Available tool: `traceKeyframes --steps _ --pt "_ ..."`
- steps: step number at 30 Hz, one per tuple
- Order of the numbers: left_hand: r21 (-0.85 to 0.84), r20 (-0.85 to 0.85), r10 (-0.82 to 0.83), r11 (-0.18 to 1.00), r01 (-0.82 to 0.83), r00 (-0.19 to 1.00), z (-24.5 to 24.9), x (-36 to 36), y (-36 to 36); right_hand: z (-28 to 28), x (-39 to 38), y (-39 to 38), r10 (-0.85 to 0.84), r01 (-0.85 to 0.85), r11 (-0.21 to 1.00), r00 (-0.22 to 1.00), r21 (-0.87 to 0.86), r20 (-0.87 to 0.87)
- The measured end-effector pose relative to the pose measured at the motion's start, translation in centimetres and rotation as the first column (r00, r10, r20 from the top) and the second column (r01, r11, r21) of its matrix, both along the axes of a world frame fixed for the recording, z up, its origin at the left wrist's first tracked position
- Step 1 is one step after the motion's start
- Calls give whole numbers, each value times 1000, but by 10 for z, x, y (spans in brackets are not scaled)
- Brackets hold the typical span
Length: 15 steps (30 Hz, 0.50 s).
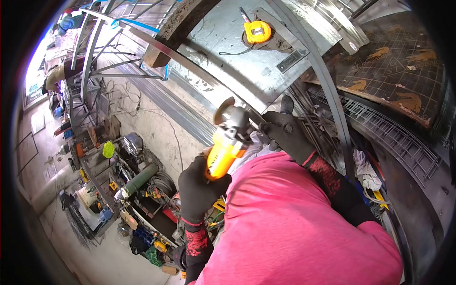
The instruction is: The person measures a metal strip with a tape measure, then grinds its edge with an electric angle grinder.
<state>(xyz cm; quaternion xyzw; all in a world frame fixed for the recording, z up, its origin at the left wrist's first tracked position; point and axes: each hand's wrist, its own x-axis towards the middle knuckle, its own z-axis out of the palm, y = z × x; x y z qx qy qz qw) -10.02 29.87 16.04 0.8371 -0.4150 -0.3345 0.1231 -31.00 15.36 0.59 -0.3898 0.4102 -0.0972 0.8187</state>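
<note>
My left hand (pixel 197 190), in a dark glove, is wrapped round the yellow body of an angle grinder (pixel 222 154). The grinder's brown disc (pixel 223 110) points up and away from me, close beside a long metal bar (pixel 190 65). My right hand (pixel 287 135), also gloved, is closed round the near end of that bar, just right of the grinder head. Its fingertips are partly hidden. Beyond the bar, a yellow tape measure (pixel 257 32) and a marker (pixel 244 15) lie on a metal sheet (pixel 209 47).
A rusty beam (pixel 164 47) supports the bar at the far side. Patterned plywood (pixel 394 66) and steel mesh (pixel 380 130) lie to the right. On the left floor are a green gas cylinder (pixel 137 180), cables and tools. Another person (pixel 54 78) is far left.
</note>
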Motion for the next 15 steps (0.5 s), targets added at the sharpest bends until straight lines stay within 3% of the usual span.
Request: traceKeyframes --steps 2,4,5,6,7,8,9,10,12,15 --pt "-84 -9 62 994 -62 998 -4 7 14 1 1 -1 -1 3 1000 995 -22 95" --pt "-10 -35 237 971 -237 971 2 14 17 -1 1 1 -42 47 975 999 -216 27" --pt "-75 -11 227 971 -227 974 -11 21 33 -10 3 2 -84 84 903 996 -422 20" --pt "-72 -4 247 966 -247 969 -10 23 35 -4 7 0 -110 77 866 993 -493 -38" --pt "-140 26 251 959 -246 968 -15 24 41 -27 0 1 -67 -29 777 990 -628 -128" --pt "-132 77 189 975 -178 979 -17 28 45 -8 4 -4 -95 -19 804 983 -595 -158" --pt "-106 -68 331 936 -337 941 -17 25 46 -5 0 -6 -85 -81 752 972 -654 -218" --pt "-135 18 265 956 -260 964 -18 24 47 15 2 -11 -125 -88 698 962 -711 -242" --pt "-190 -170 377 894 -406 910 -30 18 53 16 3 -12 -161 -71 672 958 -737 -239" --pt "-192 -154 358 903 -384 921 -42 19 60 11 -1 -12 -176 -244 593 891 -767 -419"
